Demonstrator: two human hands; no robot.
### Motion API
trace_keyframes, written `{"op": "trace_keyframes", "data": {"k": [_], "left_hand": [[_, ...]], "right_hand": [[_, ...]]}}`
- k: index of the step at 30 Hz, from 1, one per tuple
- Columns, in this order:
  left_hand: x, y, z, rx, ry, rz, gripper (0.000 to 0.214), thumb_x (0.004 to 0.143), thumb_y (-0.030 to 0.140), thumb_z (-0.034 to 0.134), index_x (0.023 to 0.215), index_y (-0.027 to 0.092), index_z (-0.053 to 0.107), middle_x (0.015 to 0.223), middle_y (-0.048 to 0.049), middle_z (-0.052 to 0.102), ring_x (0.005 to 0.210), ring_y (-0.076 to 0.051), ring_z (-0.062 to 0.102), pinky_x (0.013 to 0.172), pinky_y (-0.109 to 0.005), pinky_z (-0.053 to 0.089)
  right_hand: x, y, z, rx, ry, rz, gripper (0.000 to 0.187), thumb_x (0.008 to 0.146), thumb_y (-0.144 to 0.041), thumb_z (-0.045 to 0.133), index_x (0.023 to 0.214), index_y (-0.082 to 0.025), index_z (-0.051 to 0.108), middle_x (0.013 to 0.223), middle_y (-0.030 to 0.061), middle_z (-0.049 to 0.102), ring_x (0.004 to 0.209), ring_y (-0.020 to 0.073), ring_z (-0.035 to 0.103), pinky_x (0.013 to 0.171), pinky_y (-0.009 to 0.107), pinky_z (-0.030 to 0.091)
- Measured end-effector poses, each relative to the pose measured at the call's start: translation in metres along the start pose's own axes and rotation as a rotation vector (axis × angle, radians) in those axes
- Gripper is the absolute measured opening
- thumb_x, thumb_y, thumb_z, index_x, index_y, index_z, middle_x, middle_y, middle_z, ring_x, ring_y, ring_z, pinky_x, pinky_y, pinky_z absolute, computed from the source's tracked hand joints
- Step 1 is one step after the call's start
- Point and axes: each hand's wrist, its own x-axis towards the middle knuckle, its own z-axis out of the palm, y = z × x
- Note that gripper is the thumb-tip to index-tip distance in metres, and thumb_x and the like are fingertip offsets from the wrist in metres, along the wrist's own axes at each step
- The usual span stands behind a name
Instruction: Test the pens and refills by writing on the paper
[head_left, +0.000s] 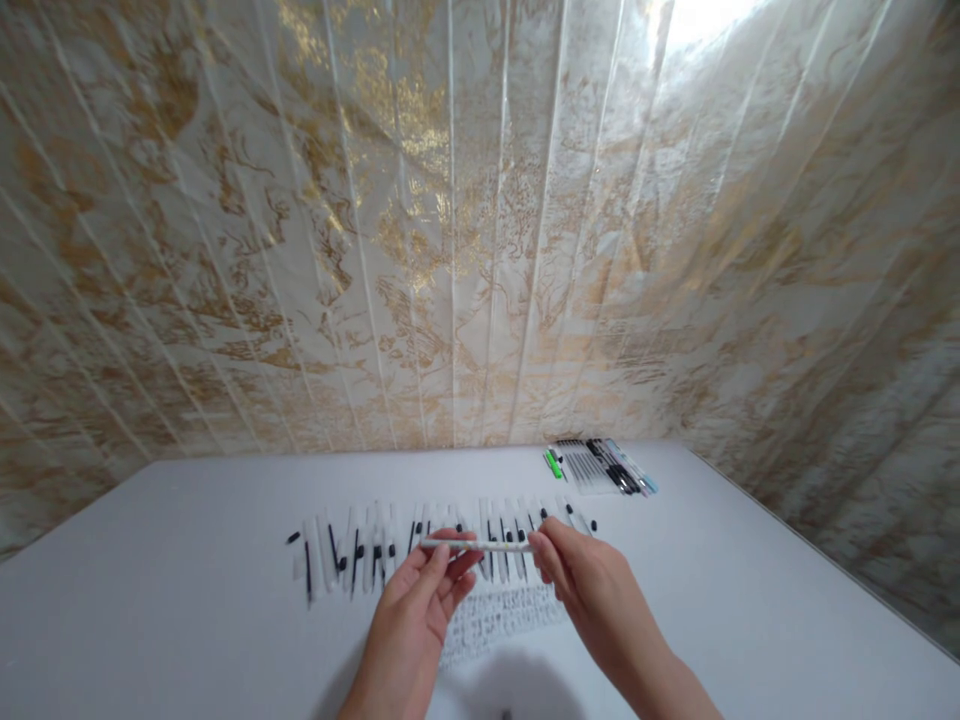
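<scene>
hands (pixel 491 590) gripping pen barrel (pixel 480 546), pen parts row (pixel 360 550) behind, pen pack (pixel 600 466) beyond

Nothing can be read; the sheet (pixel 502 615) on the table (pixel 150 600) bears rows of print, too blurred to make out.

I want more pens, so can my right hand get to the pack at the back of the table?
Probably yes: only the flat row of pen parts lies between the right hand and the pack, though it pinches one end of a white tube.
</scene>
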Motion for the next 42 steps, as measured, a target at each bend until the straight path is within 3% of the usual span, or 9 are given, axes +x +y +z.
{"op": "trace_keyframes", "data": {"k": [5, 11, 15, 18, 22, 27, 29, 37, 42], "left_hand": [[0.002, -0.002, -0.005, 0.043, -0.052, 0.066, 0.022, 0.076, 0.029, 0.075, 0.091, 0.015, 0.069, 0.100, -0.0074, 0.071, 0.095, -0.018, 0.066, 0.075, -0.022, 0.054], [0.002, -0.001, -0.003, 0.085, -0.045, 0.066, 0.036, 0.063, 0.039, 0.083, 0.086, 0.016, 0.069, 0.097, -0.0068, 0.072, 0.093, -0.019, 0.064, 0.076, -0.023, 0.052], [0.002, 0.000, -0.003, 0.089, -0.037, 0.100, 0.038, 0.062, 0.042, 0.083, 0.087, 0.017, 0.068, 0.098, -0.0056, 0.071, 0.094, -0.018, 0.063, 0.075, -0.023, 0.051], [0.003, 0.001, -0.004, 0.082, -0.024, 0.103, 0.039, 0.060, 0.042, 0.085, 0.086, 0.018, 0.068, 0.096, -0.0052, 0.071, 0.093, -0.018, 0.063, 0.074, -0.022, 0.051], [0.002, 0.002, -0.003, 0.099, -0.034, 0.105, 0.038, 0.062, 0.043, 0.083, 0.086, 0.017, 0.067, 0.095, -0.0054, 0.071, 0.093, -0.018, 0.063, 0.075, -0.022, 0.050], [0.002, 0.001, -0.003, 0.120, -0.049, 0.137, 0.032, 0.070, 0.041, 0.078, 0.087, 0.018, 0.066, 0.095, -0.0034, 0.069, 0.093, -0.017, 0.062, 0.074, -0.021, 0.049], [0.003, 0.001, -0.005, 0.135, -0.052, 0.138, 0.030, 0.071, 0.041, 0.077, 0.087, 0.018, 0.066, 0.095, -0.0034, 0.069, 0.094, -0.017, 0.062, 0.074, -0.021, 0.049], [0.003, 0.002, -0.006, 0.306, -0.065, 0.242, 0.027, 0.077, 0.045, 0.069, 0.085, 0.019, 0.065, 0.091, -0.0035, 0.068, 0.089, -0.018, 0.060, 0.074, -0.023, 0.047], [-0.002, 0.004, -0.002, 0.649, -0.243, 0.409, 0.021, 0.087, 0.039, 0.058, 0.085, 0.019, 0.062, 0.087, -0.0048, 0.066, 0.074, -0.016, 0.057, 0.070, -0.024, 0.045]], "right_hand": [[0.001, 0.000, 0.007, 0.089, -0.010, 0.004, 0.015, 0.094, -0.037, 0.043, 0.091, -0.024, 0.049, 0.074, -0.0008, 0.066, 0.058, 0.0150, 0.059, 0.056, 0.023, 0.040], [0.002, 0.001, 0.004, 0.025, -0.090, 0.049, 0.041, 0.099, -0.041, 0.027, 0.067, -0.023, 0.045, 0.054, -0.0028, 0.056, 0.049, 0.0154, 0.053, 0.053, 0.023, 0.034], [0.002, 0.000, 0.005, 0.111, -0.095, 0.059, 0.020, 0.094, -0.040, 0.042, 0.085, -0.024, 0.049, 0.069, -0.0022, 0.062, 0.058, 0.0152, 0.057, 0.058, 0.023, 0.037], [0.002, 0.000, 0.006, 0.118, -0.104, 0.062, 0.023, 0.094, -0.040, 0.041, 0.079, -0.023, 0.048, 0.064, -0.0030, 0.059, 0.056, 0.0146, 0.053, 0.055, 0.022, 0.035], [0.001, -0.001, 0.003, 0.187, -0.183, 0.080, 0.045, 0.098, -0.044, 0.027, 0.063, -0.022, 0.046, 0.053, -0.0037, 0.053, 0.051, 0.0135, 0.051, 0.054, 0.022, 0.035], [0.000, -0.005, 0.001, 0.207, -0.105, 0.029, 0.009, 0.088, -0.033, 0.053, 0.089, -0.023, 0.052, 0.075, -0.0020, 0.065, 0.061, 0.0138, 0.057, 0.058, 0.022, 0.040], [0.000, -0.005, 0.003, 0.180, -0.063, 0.012, 0.003, 0.087, -0.025, 0.054, 0.086, -0.023, 0.051, 0.072, -0.0029, 0.063, 0.058, 0.0132, 0.056, 0.057, 0.022, 0.040], [0.001, -0.003, 0.001, 0.013, -0.109, 0.007, 0.007, 0.090, -0.021, 0.054, 0.084, -0.022, 0.058, 0.071, -0.0011, 0.064, 0.063, 0.0160, 0.058, 0.057, 0.024, 0.041], [0.002, -0.017, 0.004, -0.084, -0.141, -0.138, 0.010, 0.076, -0.013, 0.071, 0.075, -0.021, 0.065, 0.083, 0.0022, 0.065, 0.081, 0.0199, 0.056, 0.070, 0.028, 0.043]]}}
